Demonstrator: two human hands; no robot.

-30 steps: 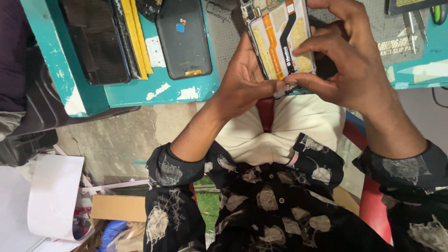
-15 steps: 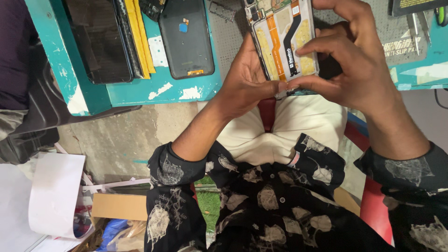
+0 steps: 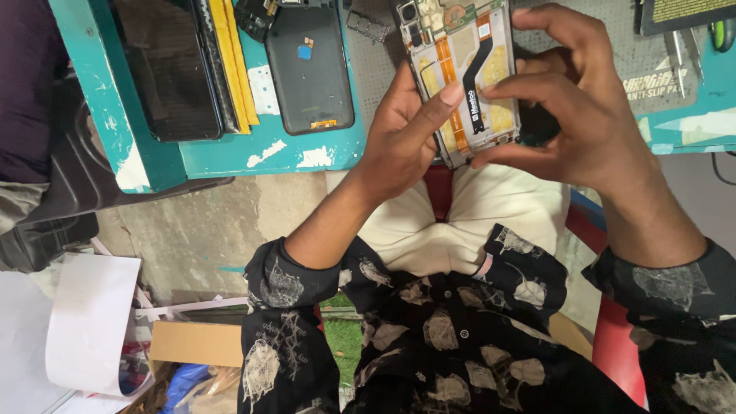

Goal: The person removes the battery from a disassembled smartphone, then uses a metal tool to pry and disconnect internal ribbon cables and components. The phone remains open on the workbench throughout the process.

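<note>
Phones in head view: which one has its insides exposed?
The opened phone held between the left hand and right hand: circuit board and orange ribbon cables show. The dark phones on the teal table are closed, flat.

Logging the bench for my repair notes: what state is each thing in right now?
Opened phone: back cover off, boards and flex cables exposed, held above the bench edge.
Left hand: grips the phone's left side, thumb pressed on its middle.
Right hand: holds the phone's right side, fingers curled over it.
Dark back cover: detached, lying flat on the teal bench.
Black phone: lying flat, screen dark.
</note>
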